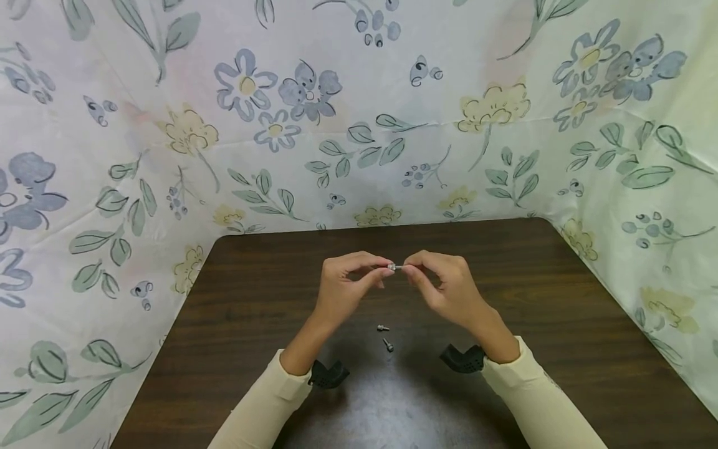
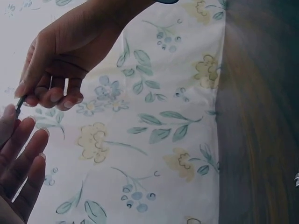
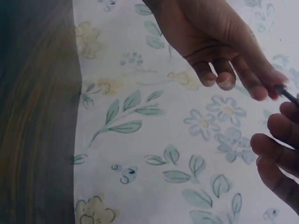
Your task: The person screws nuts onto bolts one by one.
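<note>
Above the table, both hands meet at a small silvery bolt (image 1: 397, 267). My left hand (image 1: 350, 277) pinches its thicker head end between thumb and forefinger. From the other side, the thumb and forefinger of my right hand (image 1: 445, 284) pinch the thin shank end. Fingertips cover much of the piece. In the left wrist view the bolt (image 2: 19, 106) shows as a dark sliver between the fingertips; the right wrist view shows its rod (image 3: 289, 96) at the frame's edge. The other fingers of both hands are loosely bent.
Two more small metal bolts, one (image 1: 383, 328) farther off and one (image 1: 388, 345) nearer, lie on the dark wooden table (image 1: 252, 299) below the hands. Flowered cloth (image 1: 359, 174) hangs behind and along both sides. A black wrist mount (image 1: 330, 374) sits at each cuff.
</note>
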Tool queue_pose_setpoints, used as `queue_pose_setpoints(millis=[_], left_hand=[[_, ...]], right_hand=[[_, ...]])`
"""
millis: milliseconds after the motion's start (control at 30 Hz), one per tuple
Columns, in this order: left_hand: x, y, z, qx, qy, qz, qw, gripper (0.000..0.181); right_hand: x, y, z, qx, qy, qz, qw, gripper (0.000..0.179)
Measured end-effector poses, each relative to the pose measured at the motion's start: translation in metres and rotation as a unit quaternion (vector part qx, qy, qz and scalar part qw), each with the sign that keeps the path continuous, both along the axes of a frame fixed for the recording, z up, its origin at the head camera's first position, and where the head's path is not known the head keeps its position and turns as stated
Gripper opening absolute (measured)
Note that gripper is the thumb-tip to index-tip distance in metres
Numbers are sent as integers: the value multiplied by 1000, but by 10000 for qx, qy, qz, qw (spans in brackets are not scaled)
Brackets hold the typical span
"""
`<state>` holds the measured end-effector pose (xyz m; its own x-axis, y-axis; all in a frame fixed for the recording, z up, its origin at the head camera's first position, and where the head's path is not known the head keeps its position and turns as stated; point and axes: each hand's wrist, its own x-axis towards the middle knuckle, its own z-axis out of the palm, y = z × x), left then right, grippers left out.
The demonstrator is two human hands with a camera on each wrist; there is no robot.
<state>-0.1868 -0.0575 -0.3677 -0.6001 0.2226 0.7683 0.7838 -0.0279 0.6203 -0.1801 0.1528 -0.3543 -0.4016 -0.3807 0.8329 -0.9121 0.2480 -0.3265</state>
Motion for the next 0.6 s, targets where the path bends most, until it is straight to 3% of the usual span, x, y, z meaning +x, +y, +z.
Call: queue_pose_setpoints(millis=[233, 433, 600], left_hand=[[-3, -2, -3, -228, -360, 2, 9991, 13], [-10, -8, -8, -784, -508, 104, 9956, 10], [-18, -14, -23, -1181, -916, 225, 9885, 9]], right_hand=[[-6, 7, -5, 311, -183, -91, 9993, 2], [-14, 10, -11, 731, -242, -221, 9968, 9], [-23, 11, -25, 1021, -526, -287, 9930, 11]])
